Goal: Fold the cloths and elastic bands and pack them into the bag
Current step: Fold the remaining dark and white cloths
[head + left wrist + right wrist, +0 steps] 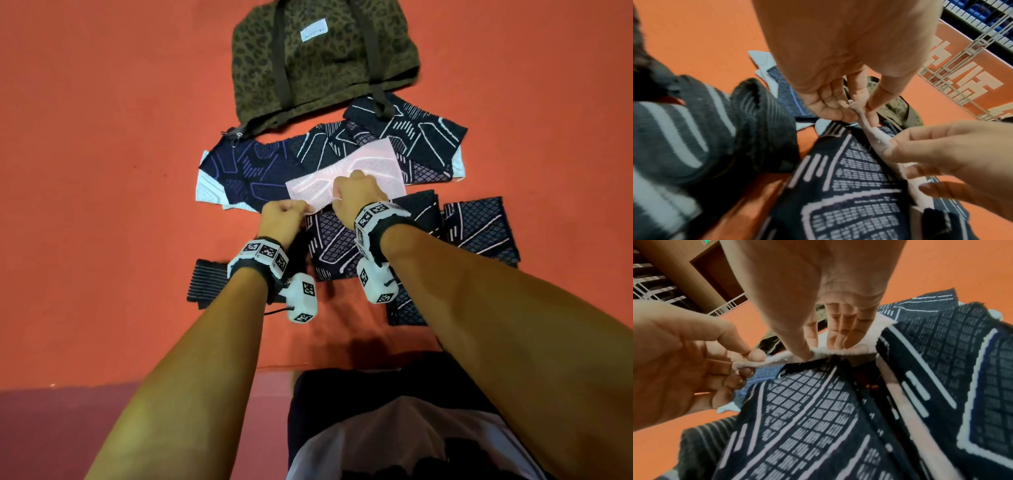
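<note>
A pale pink cloth (363, 168) lies on top of dark patterned cloths in the middle of the orange floor. My left hand (304, 207) pinches its near left corner; the left wrist view shows that pinch (858, 110) between thumb and fingers. My right hand (342, 193) grips the same near edge just to the right, thumb under and fingers on top (818, 352). The edge of the pink cloth (777, 361) is stretched between both hands. A leopard-print bag (322, 58) lies beyond the cloths. A grey striped elastic band (209, 284) lies near my left wrist.
A navy cloth with purple lines (246, 168) lies left of the pink one, and a black cloth with white lines (411, 133) lies under the bag strap. A folded dark cloth (479, 229) sits to the right. Another dark cloth (335, 246) lies below my hands.
</note>
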`<move>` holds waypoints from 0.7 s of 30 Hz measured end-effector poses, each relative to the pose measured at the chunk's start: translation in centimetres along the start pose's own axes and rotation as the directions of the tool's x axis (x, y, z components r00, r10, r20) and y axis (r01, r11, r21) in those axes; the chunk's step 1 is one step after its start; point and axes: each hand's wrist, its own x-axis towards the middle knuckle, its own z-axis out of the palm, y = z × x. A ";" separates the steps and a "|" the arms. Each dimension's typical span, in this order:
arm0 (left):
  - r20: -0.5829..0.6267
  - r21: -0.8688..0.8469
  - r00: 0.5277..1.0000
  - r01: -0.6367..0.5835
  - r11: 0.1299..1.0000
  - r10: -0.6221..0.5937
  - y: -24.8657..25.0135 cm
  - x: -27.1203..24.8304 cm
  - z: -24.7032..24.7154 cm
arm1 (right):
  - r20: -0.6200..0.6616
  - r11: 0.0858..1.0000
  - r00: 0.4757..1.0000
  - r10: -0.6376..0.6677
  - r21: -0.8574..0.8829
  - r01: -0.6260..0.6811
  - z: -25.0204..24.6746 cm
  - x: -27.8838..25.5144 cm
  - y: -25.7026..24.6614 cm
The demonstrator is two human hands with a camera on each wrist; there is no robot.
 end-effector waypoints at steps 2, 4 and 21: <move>-0.003 -0.028 1.000 -0.019 0.999 0.018 -0.5 -0.3 -0.5 | -0.049 0.998 0.997 -0.051 0.017 0.052 0.4 -0.4 -0.6; -0.019 -0.061 0.999 -0.039 0.997 0.038 -0.9 -0.5 -0.9 | -0.084 0.994 0.993 -0.086 0.059 0.091 0.7 -1.0 -1.0; -0.018 -0.026 0.994 -0.109 0.994 0.109 -3.2 -1.9 -2.6 | 0.070 0.991 0.997 0.043 0.121 -0.052 3.1 -5.2 -1.0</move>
